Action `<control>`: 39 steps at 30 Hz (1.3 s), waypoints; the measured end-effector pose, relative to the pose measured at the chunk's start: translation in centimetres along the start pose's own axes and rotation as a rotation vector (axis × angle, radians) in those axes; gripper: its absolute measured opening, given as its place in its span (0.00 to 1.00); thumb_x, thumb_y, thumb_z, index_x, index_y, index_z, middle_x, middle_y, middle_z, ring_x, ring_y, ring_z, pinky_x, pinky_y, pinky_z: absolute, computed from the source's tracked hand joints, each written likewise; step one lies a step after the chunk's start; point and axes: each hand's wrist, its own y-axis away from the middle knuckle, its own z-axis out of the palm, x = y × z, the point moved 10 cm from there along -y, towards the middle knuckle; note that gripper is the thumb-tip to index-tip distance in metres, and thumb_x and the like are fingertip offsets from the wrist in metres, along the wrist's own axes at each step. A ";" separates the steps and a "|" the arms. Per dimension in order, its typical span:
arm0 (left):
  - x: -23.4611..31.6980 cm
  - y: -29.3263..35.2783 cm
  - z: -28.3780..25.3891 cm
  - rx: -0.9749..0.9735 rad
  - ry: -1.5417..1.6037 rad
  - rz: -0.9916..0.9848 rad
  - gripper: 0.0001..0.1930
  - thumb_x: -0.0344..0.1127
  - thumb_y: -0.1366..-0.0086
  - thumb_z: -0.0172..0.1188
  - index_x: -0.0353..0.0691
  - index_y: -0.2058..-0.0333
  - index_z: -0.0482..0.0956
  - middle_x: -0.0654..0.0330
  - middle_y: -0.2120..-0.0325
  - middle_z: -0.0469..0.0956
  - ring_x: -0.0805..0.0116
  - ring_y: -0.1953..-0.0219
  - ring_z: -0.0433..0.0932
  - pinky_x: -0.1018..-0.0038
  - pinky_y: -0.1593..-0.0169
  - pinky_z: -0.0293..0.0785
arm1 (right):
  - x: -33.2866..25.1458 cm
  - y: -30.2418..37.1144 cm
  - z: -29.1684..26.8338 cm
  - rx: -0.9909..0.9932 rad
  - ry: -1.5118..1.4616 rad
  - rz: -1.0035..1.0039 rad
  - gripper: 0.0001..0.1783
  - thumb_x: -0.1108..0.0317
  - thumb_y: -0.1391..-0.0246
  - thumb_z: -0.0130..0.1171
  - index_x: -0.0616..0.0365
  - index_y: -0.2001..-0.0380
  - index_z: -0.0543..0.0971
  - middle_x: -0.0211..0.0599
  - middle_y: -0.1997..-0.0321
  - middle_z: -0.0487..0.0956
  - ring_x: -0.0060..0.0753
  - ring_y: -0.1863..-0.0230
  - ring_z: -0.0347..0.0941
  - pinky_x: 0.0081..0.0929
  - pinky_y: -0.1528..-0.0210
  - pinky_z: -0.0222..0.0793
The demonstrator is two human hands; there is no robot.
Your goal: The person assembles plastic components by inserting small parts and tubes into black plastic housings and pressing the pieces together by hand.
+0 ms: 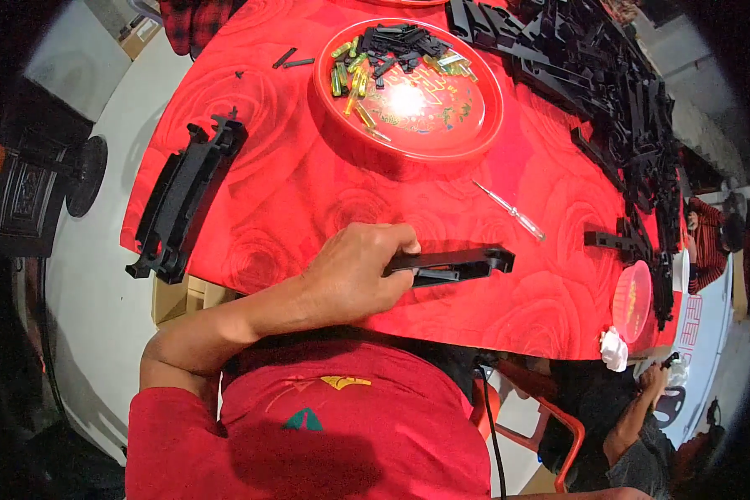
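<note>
My left hand [354, 271] reaches in from the left and is closed around one end of a long black plastic part [462, 265]. The part's free end points right, just above the red tablecloth [292, 192]. My right hand does not show. Beyond the held part lies a slim screwdriver [512, 212] with a clear handle. A round red tray [475, 142] farther back holds small yellow-green tubes [358, 79] and short black strips [400, 42]. To the left, several long black plastic parts [187, 196] lie side by side near the table edge.
A large heap of black parts [592, 75] covers the far right of the table. At the right edge are a pink bowl [632, 300] and a crumpled white wad [613, 350]. Another person's hand [654, 379] shows at lower right, near an orange-red chair [571, 429].
</note>
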 end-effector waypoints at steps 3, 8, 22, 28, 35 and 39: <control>0.7 -0.1 0.5 -0.020 -0.061 -0.011 0.11 0.32 0.42 0.62 0.33 0.62 0.80 0.42 0.72 0.82 0.40 0.66 0.84 0.50 0.62 0.77 | -3.7 3.8 3.6 -0.081 0.142 -0.048 0.18 0.55 0.22 0.43 0.55 0.56 0.77 0.34 0.59 0.78 0.30 0.58 0.72 0.35 0.53 0.73; 0.5 -0.2 0.5 -0.021 -0.077 -0.036 0.11 0.33 0.41 0.62 0.33 0.62 0.80 0.42 0.71 0.82 0.42 0.68 0.84 0.52 0.64 0.76 | -4.3 -0.6 -2.0 -0.171 0.195 -0.126 0.20 0.54 0.23 0.40 0.56 0.51 0.77 0.34 0.53 0.79 0.33 0.55 0.74 0.38 0.52 0.73; 1.3 -0.4 0.7 -0.032 -0.051 -0.065 0.08 0.29 0.40 0.62 0.31 0.63 0.80 0.46 0.76 0.81 0.54 0.74 0.83 0.63 0.68 0.75 | 2.7 -12.9 -21.8 0.033 0.291 0.220 0.41 0.27 0.50 0.60 0.55 0.52 0.82 0.40 0.55 0.82 0.47 0.57 0.76 0.49 0.40 0.72; 0.9 -0.3 0.3 -0.033 -0.058 -0.036 0.08 0.27 0.41 0.60 0.30 0.63 0.81 0.48 0.77 0.80 0.60 0.75 0.82 0.65 0.68 0.74 | 6.1 -18.0 -27.4 0.189 0.213 0.371 0.21 0.52 0.37 0.55 0.62 0.65 0.80 0.36 0.68 0.81 0.41 0.66 0.77 0.40 0.61 0.74; 1.7 -0.4 0.5 -0.025 -0.066 -0.033 0.08 0.27 0.41 0.60 0.31 0.63 0.81 0.47 0.76 0.80 0.59 0.74 0.82 0.64 0.68 0.75 | -1.1 0.3 -2.6 -0.665 1.503 -0.573 0.21 0.51 0.31 0.54 0.61 0.53 0.81 0.45 0.57 0.84 0.31 0.60 0.81 0.30 0.61 0.77; 1.3 -0.2 0.6 -0.012 -0.066 -0.036 0.07 0.28 0.41 0.61 0.31 0.64 0.80 0.47 0.76 0.80 0.56 0.74 0.82 0.64 0.68 0.74 | 5.2 20.0 3.8 -0.697 0.695 0.764 0.21 0.71 0.38 0.50 0.61 0.42 0.78 0.35 0.48 0.80 0.30 0.53 0.75 0.27 0.53 0.75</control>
